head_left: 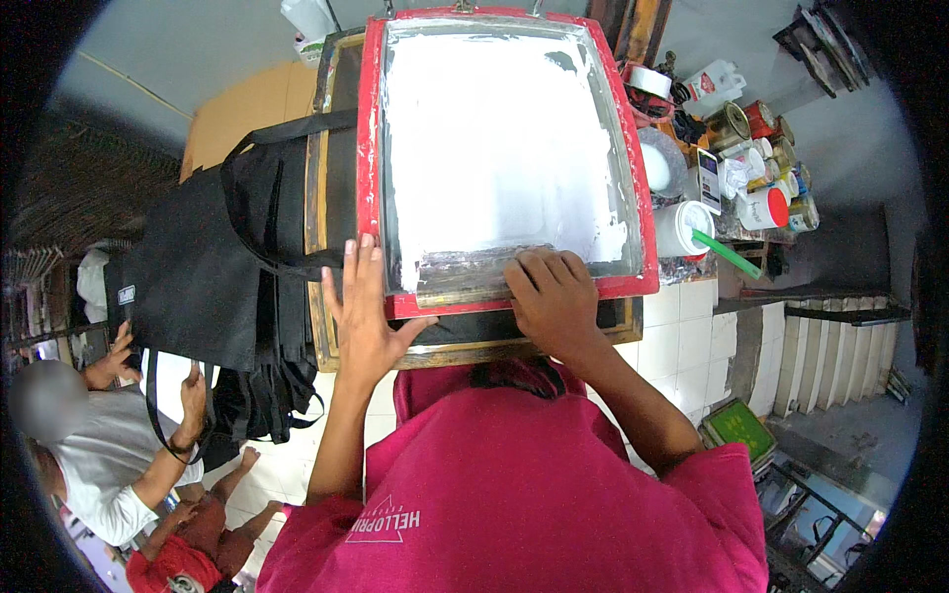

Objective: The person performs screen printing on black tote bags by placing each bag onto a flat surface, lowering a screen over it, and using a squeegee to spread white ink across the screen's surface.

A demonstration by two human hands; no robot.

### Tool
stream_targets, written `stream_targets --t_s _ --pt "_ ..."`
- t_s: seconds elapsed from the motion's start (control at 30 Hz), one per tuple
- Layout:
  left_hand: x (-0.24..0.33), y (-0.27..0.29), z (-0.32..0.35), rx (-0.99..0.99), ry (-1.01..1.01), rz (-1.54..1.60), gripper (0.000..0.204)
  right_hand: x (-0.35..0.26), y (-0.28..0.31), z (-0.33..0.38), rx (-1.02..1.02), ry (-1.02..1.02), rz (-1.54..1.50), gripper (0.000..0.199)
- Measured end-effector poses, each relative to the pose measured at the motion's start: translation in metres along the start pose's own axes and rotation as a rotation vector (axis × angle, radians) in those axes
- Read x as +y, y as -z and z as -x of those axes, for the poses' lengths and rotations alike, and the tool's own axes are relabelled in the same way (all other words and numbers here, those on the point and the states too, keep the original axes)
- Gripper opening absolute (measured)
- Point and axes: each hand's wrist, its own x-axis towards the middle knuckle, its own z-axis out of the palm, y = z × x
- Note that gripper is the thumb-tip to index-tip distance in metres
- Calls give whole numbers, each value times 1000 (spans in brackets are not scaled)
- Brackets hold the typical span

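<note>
A screen-printing frame with a red border [369,148] lies in front of me, its mesh mostly coated in white ink [499,138]. Along the near end of the mesh rests a smeared squeegee [460,278], crosswise. Curled fingers of my right hand [556,296] grip the squeegee's right part and hide it there. My left hand [364,311] lies with fingers spread on the near left corner of the red border, thumb pointing right along the near edge. Beneath the frame shows a dark board with a wooden border [494,353].
Black tote bags [217,267] hang over the left side. A person in a light shirt [104,465] handles one; another in red [178,568] sits below. At right stand a white tub [682,232], a green stick [730,255], several paint cans [729,127] and a phone [708,180].
</note>
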Motion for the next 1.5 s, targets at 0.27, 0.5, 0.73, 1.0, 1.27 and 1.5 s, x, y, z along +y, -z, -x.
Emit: stream_targets --t_s 0.27,0.5,0.73,1.0,1.27,1.5 --pt "17 57 -31 504 -97 225 140 22 73 -38 397 107 -119 36" --pt "10 83 -83 39 319 92 103 45 164 -169 493 73 208 26" --pt "-24 36 -75 -431 559 -223 76 71 219 -267 483 -5 97 29" --pt "-8 110 -72 -46 588 681 21 107 242 -321 502 86 82 39" --pt "-123 287 27 177 729 289 24 136 260 -376 429 4 70 42" --pt "-115 217 -20 322 490 31 49 147 264 -401 409 -10 63 44"
